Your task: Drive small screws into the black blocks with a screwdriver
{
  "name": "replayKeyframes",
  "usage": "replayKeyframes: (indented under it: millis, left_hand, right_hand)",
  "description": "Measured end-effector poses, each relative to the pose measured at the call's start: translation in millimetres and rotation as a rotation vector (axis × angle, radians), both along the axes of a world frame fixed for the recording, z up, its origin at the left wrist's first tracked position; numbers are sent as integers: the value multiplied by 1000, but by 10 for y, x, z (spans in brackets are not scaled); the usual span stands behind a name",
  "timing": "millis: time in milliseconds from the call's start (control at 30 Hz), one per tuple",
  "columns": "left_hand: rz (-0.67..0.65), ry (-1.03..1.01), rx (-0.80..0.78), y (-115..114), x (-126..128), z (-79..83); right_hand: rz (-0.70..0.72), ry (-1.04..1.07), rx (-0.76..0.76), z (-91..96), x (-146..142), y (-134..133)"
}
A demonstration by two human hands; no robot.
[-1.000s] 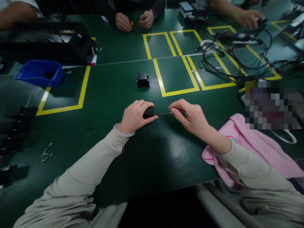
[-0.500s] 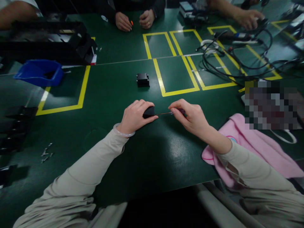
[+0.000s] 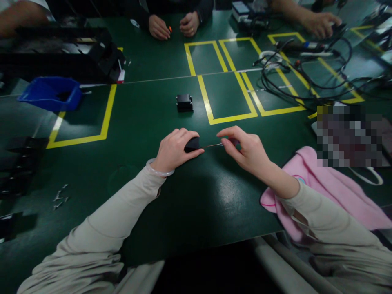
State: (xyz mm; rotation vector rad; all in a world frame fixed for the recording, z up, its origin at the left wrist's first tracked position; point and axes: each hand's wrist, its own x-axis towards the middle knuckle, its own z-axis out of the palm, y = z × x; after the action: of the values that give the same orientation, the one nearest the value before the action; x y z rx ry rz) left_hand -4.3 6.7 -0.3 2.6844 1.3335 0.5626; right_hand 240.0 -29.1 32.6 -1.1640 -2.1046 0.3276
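My left hand (image 3: 175, 150) is closed around a small black block-shaped part (image 3: 192, 144) just above the green table. In my right hand (image 3: 245, 147) is the handle of a screwdriver, mostly covered by the fingers. The thin metal shaft of the screwdriver (image 3: 211, 145) points left and its tip meets the right side of the black part; the exact contact is too small to make out. A second black part (image 3: 184, 103), with shiny bits at its sides, sits on the table beyond my hands.
A blue bin (image 3: 52, 94) and a long black fixture (image 3: 61, 57) stand at the left. Several small metal pieces (image 3: 60, 197) lie nearer me. Black cables (image 3: 275, 85) and a pink cloth (image 3: 330, 188) are at the right. Across the table rest another person's hands (image 3: 174, 27).
The fingers of my right hand have loosened and shifted slightly on the screwdriver handle. My left hand and the black part stay in place.
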Motion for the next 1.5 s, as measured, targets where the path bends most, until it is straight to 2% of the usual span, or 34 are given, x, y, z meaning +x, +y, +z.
replayKeyframes:
  millis: [233, 433, 667, 1500]
  left_hand:
    - [-4, -2, 4, 0, 4, 8]
    - [-1, -5, -1, -2, 1, 0]
    - [-2, -8, -3, -1, -1, 5]
    - [-2, 1, 7, 3, 5, 1]
  right_hand:
    - [-2, -14, -29, 25, 4, -9]
    - [11, 1, 11, 24, -7, -20]
    - [-10, -19, -32, 25, -1, -18]
    - [17, 29, -3, 12, -6, -21]
